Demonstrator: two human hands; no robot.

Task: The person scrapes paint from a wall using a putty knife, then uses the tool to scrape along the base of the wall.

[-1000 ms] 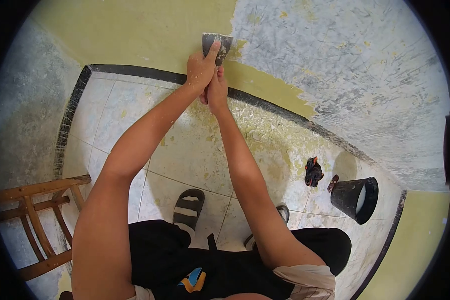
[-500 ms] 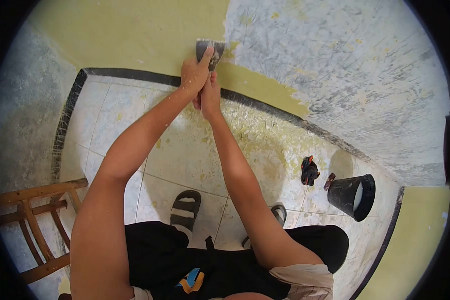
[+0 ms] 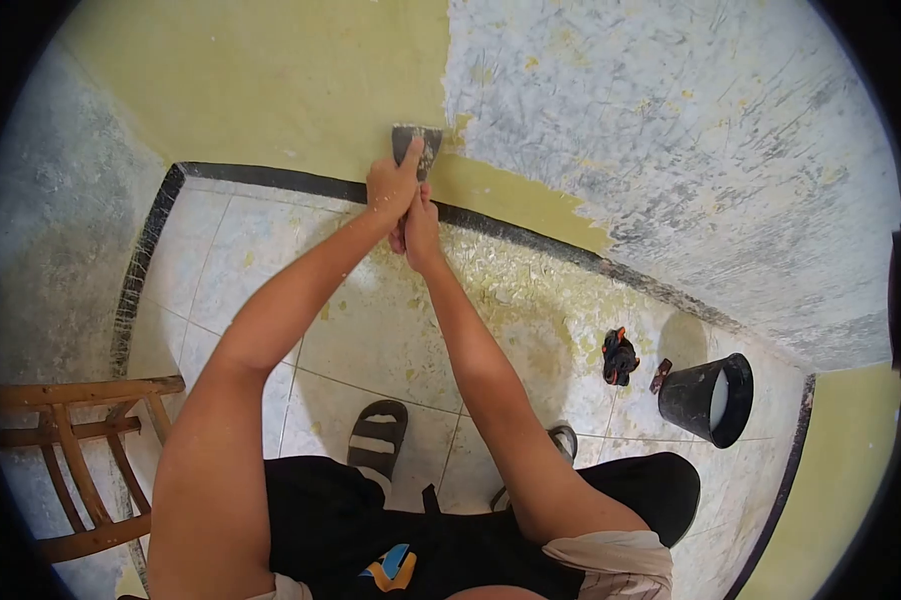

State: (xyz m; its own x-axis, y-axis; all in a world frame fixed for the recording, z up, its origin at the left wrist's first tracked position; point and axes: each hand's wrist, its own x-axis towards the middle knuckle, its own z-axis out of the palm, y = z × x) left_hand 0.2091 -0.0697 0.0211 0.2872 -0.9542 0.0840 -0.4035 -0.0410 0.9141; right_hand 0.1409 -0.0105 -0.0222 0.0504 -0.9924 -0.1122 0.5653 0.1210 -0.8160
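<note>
The left hand [image 3: 390,190] pinches the scraper [image 3: 429,152], thumb along its blade [image 3: 400,134]; the right hand [image 3: 422,236] seems closed just below. The blade is at the green paint [image 3: 300,90], beside its ragged edge [image 3: 448,108]. A low angle and even pressure would likely bite without gouging.

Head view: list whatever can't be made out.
- Scraper, head view: handle mostly hidden by left hand and right hand.
- Wooden furniture, head view: cut off at left edge.
- Dark bundle, head view: too small to identify.
- Bucket, head view: pale contents too small to identify.
</note>
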